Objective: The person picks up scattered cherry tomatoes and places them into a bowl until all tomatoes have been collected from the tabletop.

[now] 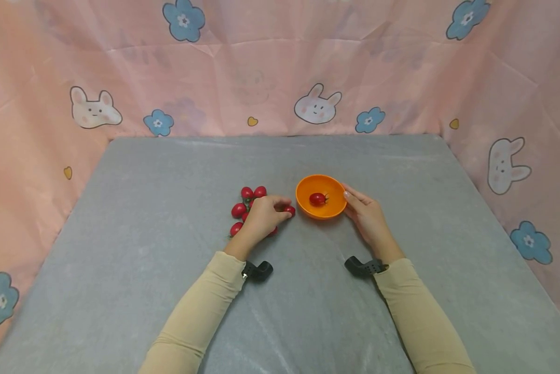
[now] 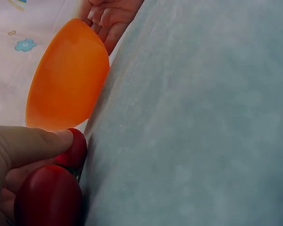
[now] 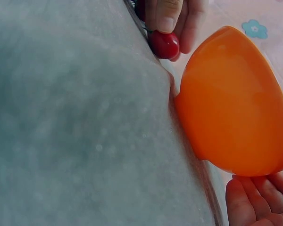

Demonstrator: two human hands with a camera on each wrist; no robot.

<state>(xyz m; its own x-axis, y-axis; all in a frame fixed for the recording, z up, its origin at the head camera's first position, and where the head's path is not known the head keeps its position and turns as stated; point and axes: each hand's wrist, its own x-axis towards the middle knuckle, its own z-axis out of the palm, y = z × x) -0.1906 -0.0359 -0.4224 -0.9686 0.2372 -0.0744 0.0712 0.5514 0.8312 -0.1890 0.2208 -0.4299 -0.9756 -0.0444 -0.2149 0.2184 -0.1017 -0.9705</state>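
Observation:
Between thumb and fingers my left hand [image 1: 263, 214] pinches a red cherry tomato [image 3: 164, 44], just left of the orange bowl [image 1: 303, 206]. My right hand [image 1: 368, 218] holds the bowl at its right side, thumb at the rim and fingers along the outer wall. Inside the bowl lies one cherry tomato [image 1: 317, 199] with a green stem. Several more cherry tomatoes [image 1: 238, 210] sit on the table around and beneath my left hand, which hides part of the group. One large tomato [image 2: 48, 197] shows close up in the left wrist view.
A grey cloth covers the table [image 1: 167, 182]. Behind and at both sides hangs a pink curtain [image 1: 270, 67] printed with rabbits and blue flowers. Each wrist wears a black band with a camera mount [image 1: 260, 271].

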